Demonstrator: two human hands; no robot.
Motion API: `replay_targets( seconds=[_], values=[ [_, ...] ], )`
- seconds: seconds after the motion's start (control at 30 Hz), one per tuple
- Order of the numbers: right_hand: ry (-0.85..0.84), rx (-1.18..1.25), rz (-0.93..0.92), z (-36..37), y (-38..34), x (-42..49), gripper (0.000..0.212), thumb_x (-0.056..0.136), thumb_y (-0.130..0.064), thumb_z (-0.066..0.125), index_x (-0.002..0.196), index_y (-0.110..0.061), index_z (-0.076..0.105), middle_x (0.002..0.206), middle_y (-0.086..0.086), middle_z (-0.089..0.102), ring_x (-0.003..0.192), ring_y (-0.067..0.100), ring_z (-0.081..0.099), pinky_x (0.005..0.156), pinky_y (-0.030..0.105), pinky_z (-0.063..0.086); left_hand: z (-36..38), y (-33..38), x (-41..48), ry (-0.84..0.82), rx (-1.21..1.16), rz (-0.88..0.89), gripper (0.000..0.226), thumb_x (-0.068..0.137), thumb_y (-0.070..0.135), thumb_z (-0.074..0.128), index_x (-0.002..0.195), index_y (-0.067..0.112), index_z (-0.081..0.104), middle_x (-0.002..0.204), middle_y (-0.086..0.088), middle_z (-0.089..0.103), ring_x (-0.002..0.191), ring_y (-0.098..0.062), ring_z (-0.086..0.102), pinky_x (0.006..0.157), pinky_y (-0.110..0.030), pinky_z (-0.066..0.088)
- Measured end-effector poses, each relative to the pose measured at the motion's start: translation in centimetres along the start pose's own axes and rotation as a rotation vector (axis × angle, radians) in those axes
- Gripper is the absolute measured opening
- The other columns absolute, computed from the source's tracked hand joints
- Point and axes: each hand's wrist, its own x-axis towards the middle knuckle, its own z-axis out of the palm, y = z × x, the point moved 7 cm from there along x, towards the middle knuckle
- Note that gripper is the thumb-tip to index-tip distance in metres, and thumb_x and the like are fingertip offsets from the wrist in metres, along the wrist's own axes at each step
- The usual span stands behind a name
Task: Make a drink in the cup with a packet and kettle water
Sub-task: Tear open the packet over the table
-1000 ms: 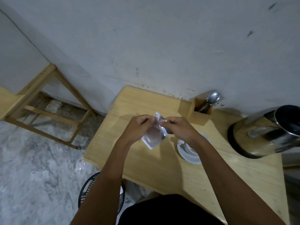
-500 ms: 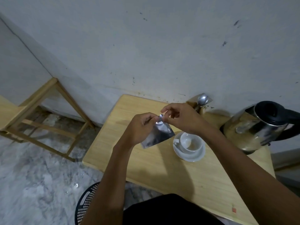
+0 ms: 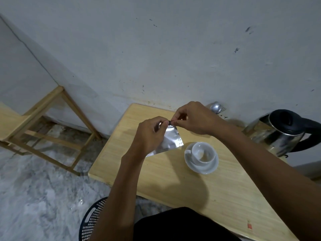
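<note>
A silver foil packet (image 3: 171,139) hangs above the wooden table (image 3: 173,180). My left hand (image 3: 149,134) pinches its top left edge and my right hand (image 3: 194,117) pinches its top corner, fingertips almost touching. To the right of the packet and lower, an empty white cup (image 3: 202,152) stands on a white saucer (image 3: 201,166). A steel kettle (image 3: 281,131) with a black lid and handle stands at the table's far right, lid shut.
Spoons (image 3: 216,107) stick up from a wooden holder behind my right hand, against the wall. A wooden stool frame (image 3: 52,122) stands on the floor to the left. A black mesh basket (image 3: 92,221) sits on the floor below the table's near edge.
The view shifted, so the cup and kettle show more fully. My right hand lifted off over the cup to the packet's top corner; the packet now hangs with its face toward me.
</note>
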Motion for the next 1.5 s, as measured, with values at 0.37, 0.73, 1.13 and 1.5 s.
replay_targets(
  seconds=[0.37,0.73,1.13,1.5],
  values=[
    [0.192,-0.137,-0.146,1.0,-1.3,0.2,0.01,0.091,-0.022,0.064,0.09,-0.016,0.072,0.08,-0.006,0.059,0.079,0.012,0.053,0.073,0.033,0.047,0.1,-1.0,1.1,0.133,-0.387,-0.224,0.021,0.091,0.015,0.055,0.079,0.015,0.072,0.076,0.007,0.071,0.072,-0.002,0.063,0.066,-0.014,0.048],
    [0.478,-0.248,-0.384,1.3,-2.1,-1.0,0.006,0.086,-0.012,0.066,0.083,-0.013,0.072,0.08,-0.002,0.071,0.075,0.021,0.062,0.076,0.036,0.049,-1.0,-2.9,2.8,0.148,-0.382,-0.243,0.023,0.097,0.025,0.049,0.095,0.012,0.067,0.086,0.003,0.068,0.076,-0.003,0.062,0.068,-0.014,0.049],
    [0.457,-0.108,-0.243,1.1,-0.6,-1.0,0.007,0.092,-0.021,0.065,0.09,-0.017,0.071,0.083,-0.01,0.073,0.08,0.012,0.065,0.108,0.035,0.039,0.1,-3.8,2.7,-0.09,-0.456,-0.209,0.013,0.092,0.024,0.06,0.085,0.014,0.065,0.077,0.003,0.069,0.07,-0.005,0.061,0.069,-0.017,0.047],
    [0.655,-0.174,-0.428,0.8,-1.5,-3.5,0.005,0.089,-0.01,0.069,0.087,-0.006,0.071,0.079,0.0,0.072,0.071,0.017,0.066,0.103,0.042,0.046,-1.8,-4.7,3.0,0.197,-0.36,-0.125,0.014,0.092,0.019,0.059,0.082,0.01,0.061,0.072,-0.001,0.066,0.065,0.0,0.06,0.063,-0.013,0.047]
  ],
)
